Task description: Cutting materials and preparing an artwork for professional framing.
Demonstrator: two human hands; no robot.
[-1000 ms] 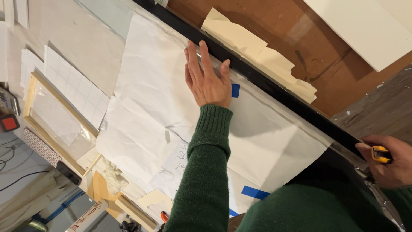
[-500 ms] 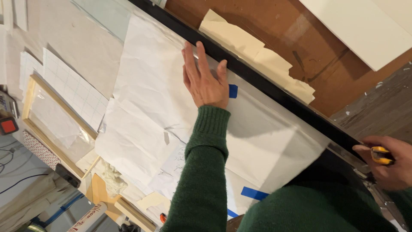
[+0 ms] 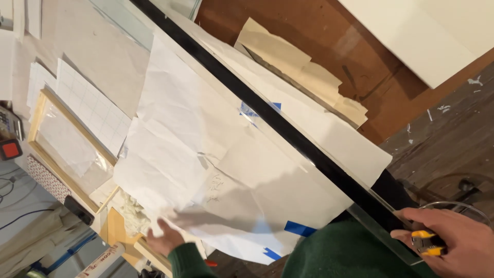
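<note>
A large creased white paper sheet [image 3: 195,154] lies taped with blue tape [image 3: 300,228] on the work surface. A long black straightedge [image 3: 267,116] runs diagonally across it. My left hand [image 3: 163,238], in a green sleeve, hovers with fingers apart at the sheet's lower left edge and holds nothing. At the lower right my right hand [image 3: 453,244] grips a yellow utility knife [image 3: 427,243] near the near end of the straightedge.
A wooden frame [image 3: 62,149] with clear film lies at the left beside gridded paper [image 3: 87,103]. Torn beige paper scraps [image 3: 298,72] rest on the brown board beyond the straightedge. A white panel [image 3: 427,31] sits top right. Dark flooring [image 3: 453,134] shows at the right.
My left hand has lifted off the middle of the sheet beside the straightedge and pulled back to the lower left edge. The right hand with the knife has stayed at the straightedge's near end.
</note>
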